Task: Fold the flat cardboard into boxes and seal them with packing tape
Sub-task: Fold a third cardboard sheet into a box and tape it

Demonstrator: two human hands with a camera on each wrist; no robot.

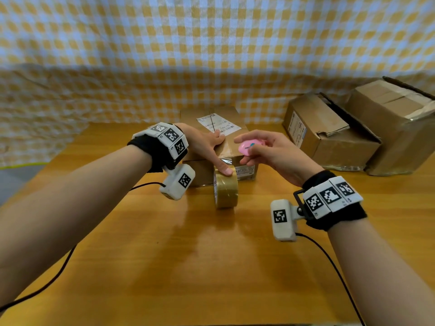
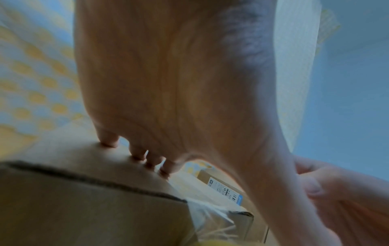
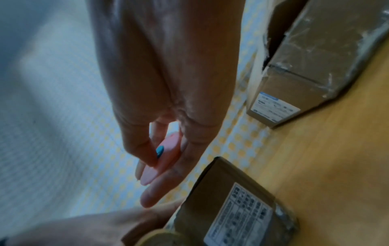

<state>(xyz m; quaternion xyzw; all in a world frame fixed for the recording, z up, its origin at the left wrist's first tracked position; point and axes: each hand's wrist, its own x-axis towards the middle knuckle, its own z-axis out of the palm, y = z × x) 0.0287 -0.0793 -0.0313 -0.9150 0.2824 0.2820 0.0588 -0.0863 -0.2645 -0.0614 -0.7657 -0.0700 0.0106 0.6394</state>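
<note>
A small taped cardboard box (image 1: 231, 148) with a white label stands mid-table. My left hand (image 1: 207, 147) rests on it: the fingertips (image 2: 136, 154) press on the box top (image 2: 84, 208), and the thumb reaches down onto a brown packing tape roll (image 1: 226, 190) standing on edge against the box front. My right hand (image 1: 266, 154) hovers just right of the box top and pinches a small pink cutter (image 1: 249, 147) with a blue slider between thumb and fingers. The pink cutter (image 3: 168, 154) shows above the box (image 3: 231, 208) in the right wrist view.
Two larger used cardboard boxes (image 1: 324, 132) (image 1: 395, 123) stand at the right rear of the wooden table (image 1: 211, 255). A yellow checked cloth (image 1: 211, 43) hangs behind. Black cables (image 1: 58, 274) trail from both wrist cameras over the near table.
</note>
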